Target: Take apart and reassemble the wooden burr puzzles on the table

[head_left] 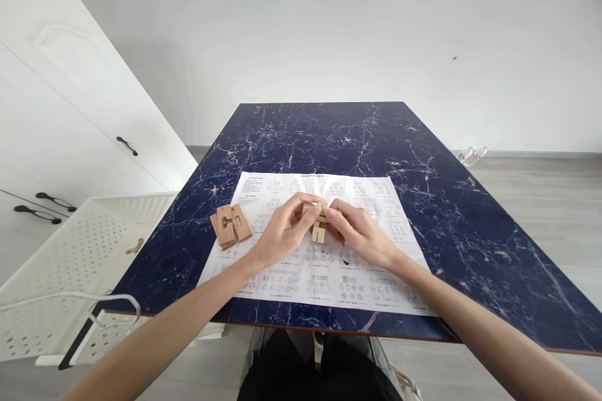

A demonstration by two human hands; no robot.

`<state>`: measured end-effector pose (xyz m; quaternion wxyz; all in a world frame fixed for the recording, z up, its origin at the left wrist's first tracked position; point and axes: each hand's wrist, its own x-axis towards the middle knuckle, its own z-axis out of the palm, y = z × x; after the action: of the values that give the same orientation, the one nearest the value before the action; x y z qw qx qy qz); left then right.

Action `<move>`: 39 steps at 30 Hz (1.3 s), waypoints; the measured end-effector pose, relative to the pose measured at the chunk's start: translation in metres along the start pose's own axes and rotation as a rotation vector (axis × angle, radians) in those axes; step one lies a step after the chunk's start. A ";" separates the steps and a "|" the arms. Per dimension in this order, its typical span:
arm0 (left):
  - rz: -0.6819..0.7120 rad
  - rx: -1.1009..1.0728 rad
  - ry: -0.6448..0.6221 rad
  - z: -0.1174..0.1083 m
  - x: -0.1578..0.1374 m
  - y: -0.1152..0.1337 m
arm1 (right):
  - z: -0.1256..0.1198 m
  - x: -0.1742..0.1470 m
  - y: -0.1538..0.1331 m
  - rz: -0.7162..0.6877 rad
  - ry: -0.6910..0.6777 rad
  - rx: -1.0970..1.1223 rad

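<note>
Between my two hands is a wooden burr puzzle, a cluster of pale interlocking blocks with one block end pointing toward me. My left hand grips it from the left, thumb on the near side. From the right, my right hand pinches it with thumb and fingers. Parts of the puzzle are hidden behind the fingers. Under the hands lies a printed instruction sheet covered in small diagrams. Left of my left hand, several flat wooden pieces with cut-outs rest partly on the sheet, two marked 1 and 2.
The dark blue marbled table stands against a white wall. At the left are a white perforated basket holding a small wooden piece, a white cable and a white cabinet. Clear bottles lie on the floor beyond the right edge.
</note>
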<state>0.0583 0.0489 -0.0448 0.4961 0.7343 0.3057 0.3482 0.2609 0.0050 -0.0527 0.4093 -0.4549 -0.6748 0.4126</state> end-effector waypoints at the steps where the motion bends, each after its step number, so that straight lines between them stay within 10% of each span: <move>1: 0.013 -0.010 -0.001 0.000 0.000 0.000 | 0.000 0.000 0.000 0.001 -0.015 0.007; 39: 0.002 -0.010 -0.145 -0.006 -0.001 0.005 | -0.004 0.003 0.010 0.160 -0.103 0.159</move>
<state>0.0530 0.0492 -0.0385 0.5203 0.7553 0.2664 0.2963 0.2669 0.0109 -0.0604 0.3747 -0.4514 -0.6216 0.5191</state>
